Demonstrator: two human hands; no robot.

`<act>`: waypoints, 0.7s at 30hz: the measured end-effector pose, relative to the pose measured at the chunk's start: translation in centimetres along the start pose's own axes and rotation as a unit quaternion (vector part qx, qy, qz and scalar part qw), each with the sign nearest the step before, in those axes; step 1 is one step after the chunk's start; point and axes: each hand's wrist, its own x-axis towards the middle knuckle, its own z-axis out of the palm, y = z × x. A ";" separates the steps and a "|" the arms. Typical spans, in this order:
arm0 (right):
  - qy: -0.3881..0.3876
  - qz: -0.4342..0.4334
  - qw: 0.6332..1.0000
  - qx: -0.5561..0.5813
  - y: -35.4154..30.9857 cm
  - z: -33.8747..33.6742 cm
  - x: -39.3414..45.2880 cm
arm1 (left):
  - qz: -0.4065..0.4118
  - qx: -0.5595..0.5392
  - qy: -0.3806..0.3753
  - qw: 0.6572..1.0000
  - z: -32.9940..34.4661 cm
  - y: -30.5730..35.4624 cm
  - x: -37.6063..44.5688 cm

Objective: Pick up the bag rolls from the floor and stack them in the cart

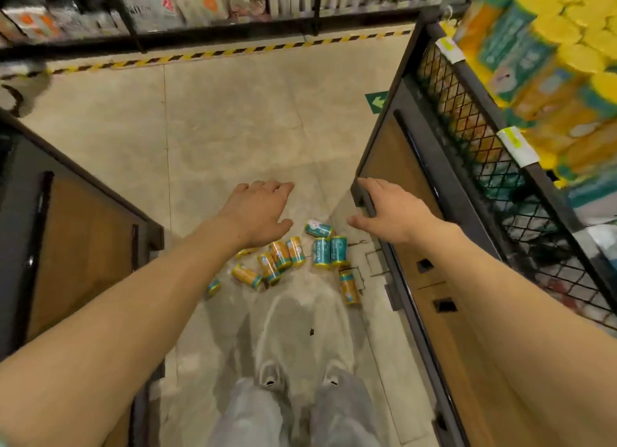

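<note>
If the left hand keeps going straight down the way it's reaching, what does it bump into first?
Probably the bag rolls scattered on the floor. The left hand hangs open above them with nothing visible between, though depth is hard to judge from this view.

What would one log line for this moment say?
step: reaching down | left hand: open, empty | right hand: open, empty | bag rolls: scattered on floor | mesh cart: right, already stocked

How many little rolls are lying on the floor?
10 rolls: one white-ended at the back, two teal side by side, three leaning together, one peeking under the left hand, two front left, one alone by the cart. The arm may hide more.
</note>
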 end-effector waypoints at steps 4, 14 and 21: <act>-0.026 -0.002 0.999 -0.045 5.3 7.4 4.6 | 0.014 0.007 -0.012 1.000 8.1 1.2 6.5; -0.032 0.036 0.999 -0.019 15.5 34.9 17.5 | 0.019 -0.028 -0.013 0.999 37.5 1.9 20.9; 0.008 0.050 0.999 -0.010 20.9 51.5 23.3 | 0.033 -0.024 0.026 0.999 54.8 0.6 27.6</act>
